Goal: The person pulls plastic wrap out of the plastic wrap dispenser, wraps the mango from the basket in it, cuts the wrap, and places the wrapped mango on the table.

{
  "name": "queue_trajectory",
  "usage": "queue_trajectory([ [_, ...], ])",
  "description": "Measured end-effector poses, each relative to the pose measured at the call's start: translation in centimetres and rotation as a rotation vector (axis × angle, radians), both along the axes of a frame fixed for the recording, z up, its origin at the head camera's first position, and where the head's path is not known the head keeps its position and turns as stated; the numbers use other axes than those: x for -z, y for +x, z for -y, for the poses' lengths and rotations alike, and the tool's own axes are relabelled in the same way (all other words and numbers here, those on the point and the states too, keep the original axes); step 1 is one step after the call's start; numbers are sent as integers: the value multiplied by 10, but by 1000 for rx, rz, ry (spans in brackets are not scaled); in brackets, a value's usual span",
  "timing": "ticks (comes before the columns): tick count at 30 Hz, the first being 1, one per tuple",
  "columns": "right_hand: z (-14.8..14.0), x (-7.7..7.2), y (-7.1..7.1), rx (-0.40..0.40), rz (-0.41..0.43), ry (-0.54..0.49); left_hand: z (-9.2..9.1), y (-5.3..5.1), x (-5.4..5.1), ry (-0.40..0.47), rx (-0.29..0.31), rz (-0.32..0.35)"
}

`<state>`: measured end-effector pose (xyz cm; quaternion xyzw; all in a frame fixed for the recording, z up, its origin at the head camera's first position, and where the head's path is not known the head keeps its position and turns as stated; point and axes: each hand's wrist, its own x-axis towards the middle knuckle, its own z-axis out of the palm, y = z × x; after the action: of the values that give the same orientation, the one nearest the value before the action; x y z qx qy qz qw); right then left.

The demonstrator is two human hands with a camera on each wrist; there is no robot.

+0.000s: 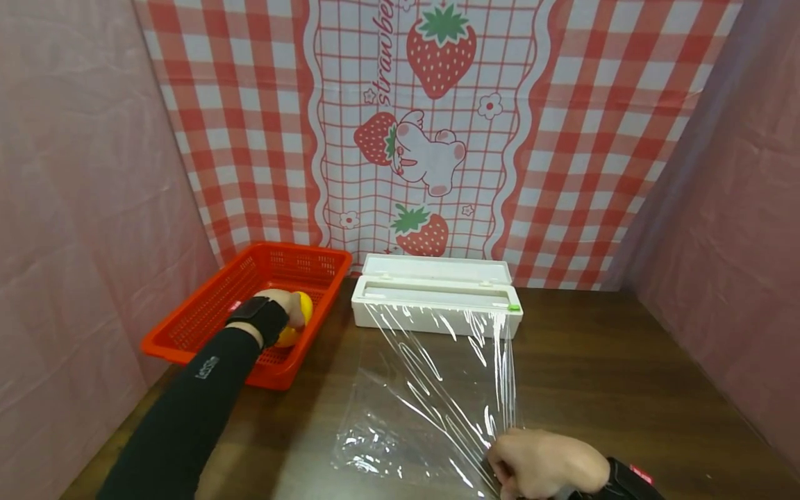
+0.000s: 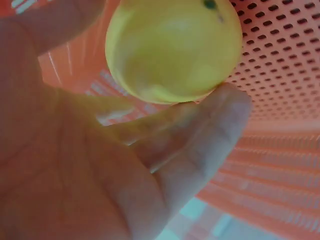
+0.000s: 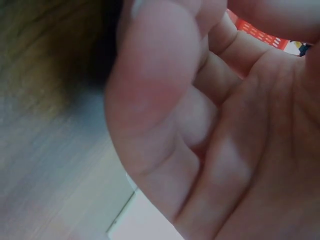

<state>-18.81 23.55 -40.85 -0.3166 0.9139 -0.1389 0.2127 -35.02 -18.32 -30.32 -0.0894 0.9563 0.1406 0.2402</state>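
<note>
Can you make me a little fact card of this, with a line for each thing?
Container: red rectangular plastic basket with holes
Left hand: inside it, fingers touching a round yellow fruit
Right hand: gripping clear, shiny plastic film
Film stretches from: long white plastic box, lid open
Surface: brown wood-grain table
Backdrop: red-and-white checked strawberry-print cloth

On the desk [image 1: 581,368], a basket [image 1: 296,260] with fruit [image 2: 172,50] in it is on the left. A box [image 1: 437,285] is right of the basket, with plastic wrap [image 1: 431,403] in front.
</note>
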Motion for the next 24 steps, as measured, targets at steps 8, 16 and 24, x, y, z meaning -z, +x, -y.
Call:
queue_trajectory([
  [8,2,0,1,-21,-40,8,15,-3,4,-71,55,-45],
  [16,4,-1,1,-44,-61,2,27,5,14,38,-23,-46],
  [24,2,1,2,-33,-44,-9,30,4,14,86,-45,5],
])
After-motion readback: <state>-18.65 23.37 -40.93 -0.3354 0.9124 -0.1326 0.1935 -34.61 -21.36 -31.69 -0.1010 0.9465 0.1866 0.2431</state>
